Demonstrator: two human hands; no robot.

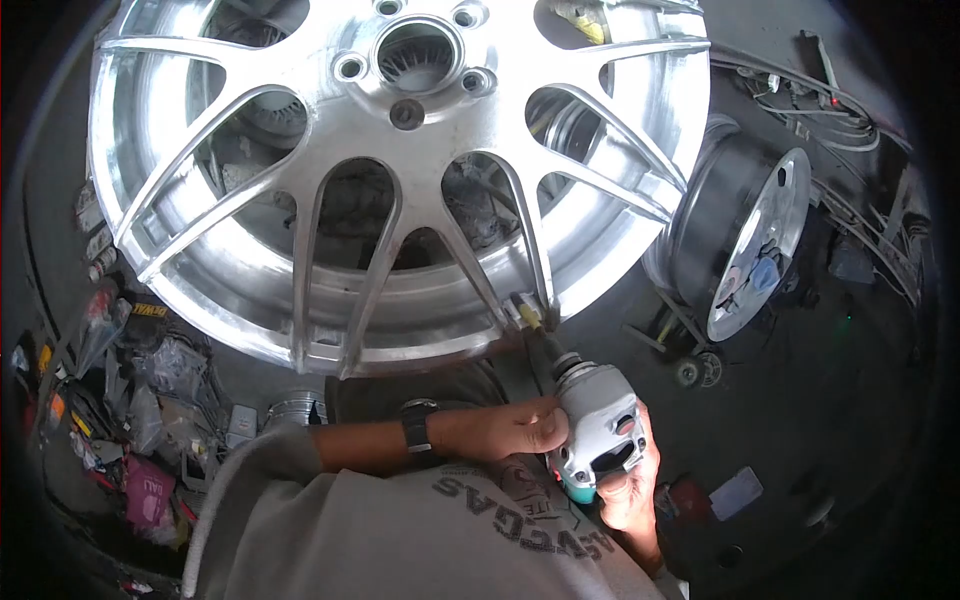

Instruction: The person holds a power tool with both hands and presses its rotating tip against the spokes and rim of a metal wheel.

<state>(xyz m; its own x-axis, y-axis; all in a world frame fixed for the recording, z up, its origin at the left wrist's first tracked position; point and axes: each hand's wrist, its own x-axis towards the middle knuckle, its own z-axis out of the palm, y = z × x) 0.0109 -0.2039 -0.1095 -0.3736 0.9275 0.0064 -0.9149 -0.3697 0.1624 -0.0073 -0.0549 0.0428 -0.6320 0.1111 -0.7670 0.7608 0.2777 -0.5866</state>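
Observation:
A large silver alloy wheel (430, 140) with split spokes fills the upper middle of the view. A grey die grinder (597, 410) points up at it, and its yellowish tip (528, 312) is at the lower end of a spoke, near the rim. My left hand (508, 430), a dark watch on its wrist, is closed against the left side of the grinder's body. From the right and below, my right hand (632, 485) wraps round the grinder's rear part. Some fingers of both hands are hidden behind the tool.
Another wheel (765, 245) leans on its edge at the right, near a small caster (690, 372). Cables and hoses (840, 120) lie at the upper right. Plastic bags (175, 370), a pink packet (148, 492) and other clutter crowd the left. A pale card (736, 494) lies on the floor.

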